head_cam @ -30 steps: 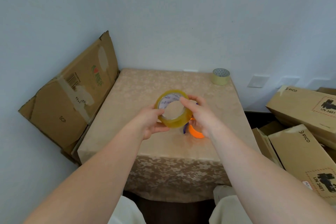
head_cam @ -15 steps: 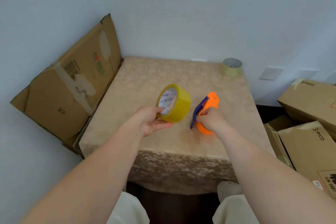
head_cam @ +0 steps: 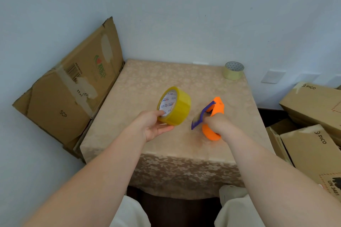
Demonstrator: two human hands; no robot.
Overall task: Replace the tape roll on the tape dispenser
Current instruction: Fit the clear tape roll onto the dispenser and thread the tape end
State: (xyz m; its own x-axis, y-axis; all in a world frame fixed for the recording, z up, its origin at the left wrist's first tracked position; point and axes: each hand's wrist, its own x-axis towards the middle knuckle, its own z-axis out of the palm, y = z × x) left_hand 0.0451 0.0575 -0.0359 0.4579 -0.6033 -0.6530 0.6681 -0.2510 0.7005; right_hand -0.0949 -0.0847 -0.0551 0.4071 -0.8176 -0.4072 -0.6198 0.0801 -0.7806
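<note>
Small table (head_cam: 147, 83) draped in beige floral cloth (head_cam: 184, 173), tucked in against pale walls (head_cam: 184, 14). A flattened carton (head_cam: 70, 97) marked "SCP" is leaned at the left; boxes (head_cam: 313, 101) printed "PICO" are piled at the right. The yellow roll (head_cam: 178, 108) is held above the table by the left hand (head_cam: 153, 127), and the orange dispenser (head_cam: 212, 132) is gripped by the right hand (head_cam: 218, 123). A second roll (head_cam: 233, 71) is parked far right.

Pale wall (head_cam: 184, 5), clothed table (head_cam: 147, 83), boxes (head_cam: 313, 145) rt.

Both bare forearms are extended forward. A yellow tape roll (head_cam: 178, 106) is gripped by the left hand (head_cam: 153, 127), palm up; an orange plastic tape dispenser (head_cam: 218, 105) is clasped by the right hand (head_cam: 218, 123), knuckles up.
</note>
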